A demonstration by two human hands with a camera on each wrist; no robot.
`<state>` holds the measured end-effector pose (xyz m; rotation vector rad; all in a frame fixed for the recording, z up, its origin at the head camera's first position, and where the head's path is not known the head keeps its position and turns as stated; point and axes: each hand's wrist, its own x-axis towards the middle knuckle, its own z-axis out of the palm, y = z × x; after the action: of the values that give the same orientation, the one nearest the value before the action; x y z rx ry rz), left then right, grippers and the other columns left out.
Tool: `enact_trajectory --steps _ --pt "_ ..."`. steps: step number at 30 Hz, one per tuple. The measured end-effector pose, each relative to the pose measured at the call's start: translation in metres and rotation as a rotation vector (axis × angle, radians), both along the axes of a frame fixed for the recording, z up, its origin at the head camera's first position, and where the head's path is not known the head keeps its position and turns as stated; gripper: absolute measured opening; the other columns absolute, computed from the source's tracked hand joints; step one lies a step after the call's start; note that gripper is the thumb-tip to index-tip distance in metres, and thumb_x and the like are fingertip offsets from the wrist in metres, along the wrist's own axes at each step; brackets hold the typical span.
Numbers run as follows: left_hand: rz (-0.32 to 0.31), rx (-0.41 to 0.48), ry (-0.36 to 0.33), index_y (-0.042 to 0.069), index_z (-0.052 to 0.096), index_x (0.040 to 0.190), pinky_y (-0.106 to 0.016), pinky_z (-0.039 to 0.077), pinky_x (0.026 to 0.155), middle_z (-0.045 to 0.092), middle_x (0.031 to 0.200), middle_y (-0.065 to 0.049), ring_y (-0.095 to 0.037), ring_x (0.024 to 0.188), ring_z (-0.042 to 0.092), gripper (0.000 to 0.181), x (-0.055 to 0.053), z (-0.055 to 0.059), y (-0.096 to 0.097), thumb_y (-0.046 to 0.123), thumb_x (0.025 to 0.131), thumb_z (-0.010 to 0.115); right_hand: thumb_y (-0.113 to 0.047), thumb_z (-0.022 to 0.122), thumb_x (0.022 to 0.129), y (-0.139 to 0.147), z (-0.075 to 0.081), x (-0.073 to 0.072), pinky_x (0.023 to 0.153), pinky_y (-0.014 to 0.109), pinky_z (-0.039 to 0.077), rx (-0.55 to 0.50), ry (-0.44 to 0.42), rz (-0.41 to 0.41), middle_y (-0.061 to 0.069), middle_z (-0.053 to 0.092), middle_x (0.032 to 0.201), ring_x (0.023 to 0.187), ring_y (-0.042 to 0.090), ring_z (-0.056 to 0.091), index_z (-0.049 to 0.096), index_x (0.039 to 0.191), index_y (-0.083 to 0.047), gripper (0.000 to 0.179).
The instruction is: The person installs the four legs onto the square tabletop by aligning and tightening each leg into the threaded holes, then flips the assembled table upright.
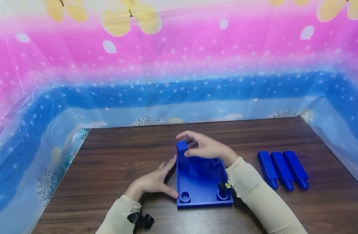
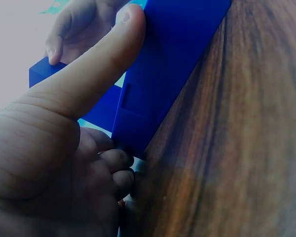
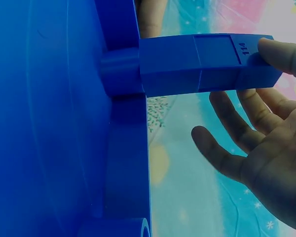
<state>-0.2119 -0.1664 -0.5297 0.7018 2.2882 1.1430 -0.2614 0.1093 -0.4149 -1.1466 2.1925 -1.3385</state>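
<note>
A square blue plastic panel (image 1: 200,182) with a raised rim and round corner sockets lies on the table. A blue square-sided leg (image 1: 182,152) stands upright at its far left corner, its lower end in the socket (image 3: 121,71). My right hand (image 1: 208,147) holds that leg near the top, thumb (image 3: 283,57) on one face and fingers on the far side. Along the panel's left edge, my left hand (image 1: 153,182) is spread, its thumb (image 2: 106,57) and fingers touching the side. The near left socket (image 1: 185,197) is bare.
Three more blue legs (image 1: 281,169) lie side by side on the brown wooden table (image 1: 123,146) to the right, round ends toward me. A patterned pink and blue cloth (image 1: 179,65) hangs behind and at the sides. Each sleeve carries a small black device (image 1: 140,220).
</note>
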Motion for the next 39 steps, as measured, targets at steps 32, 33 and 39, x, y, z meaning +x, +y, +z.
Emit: enact_trajectory --steps 32,33,39 --pt "-0.012 0.015 -0.009 0.022 -0.003 0.171 -0.07 -0.003 0.123 0.0 0.177 -0.017 -0.049 0.157 -0.015 0.14 0.014 0.028 0.006 0.058 0.075 0.092 -0.011 0.077 0.094 0.004 -0.001 -0.002 0.11 0.053 0.049 -0.012 0.032 0.025 0.015 0.05 0.158 0.142 0.034 0.05 0.043 0.157 -0.006 0.071" --pt "-0.011 0.012 -0.007 0.023 -0.004 0.171 -0.069 -0.003 0.124 -0.001 0.177 -0.015 -0.047 0.158 -0.015 0.141 0.014 0.027 0.006 0.059 0.074 0.092 -0.007 0.074 0.094 0.004 -0.001 -0.003 0.11 0.053 0.049 -0.023 0.031 0.04 0.016 0.05 0.158 0.142 0.034 0.05 0.042 0.157 -0.005 0.071" --pt "-0.009 0.013 -0.01 0.022 -0.004 0.171 -0.069 -0.003 0.124 -0.001 0.177 -0.015 -0.047 0.158 -0.016 0.141 0.012 0.025 0.006 0.057 0.074 0.093 0.009 0.058 0.094 0.002 -0.002 -0.005 0.111 0.053 0.048 -0.094 0.018 0.118 0.021 0.05 0.156 0.144 0.036 0.049 0.038 0.158 0.0 0.068"
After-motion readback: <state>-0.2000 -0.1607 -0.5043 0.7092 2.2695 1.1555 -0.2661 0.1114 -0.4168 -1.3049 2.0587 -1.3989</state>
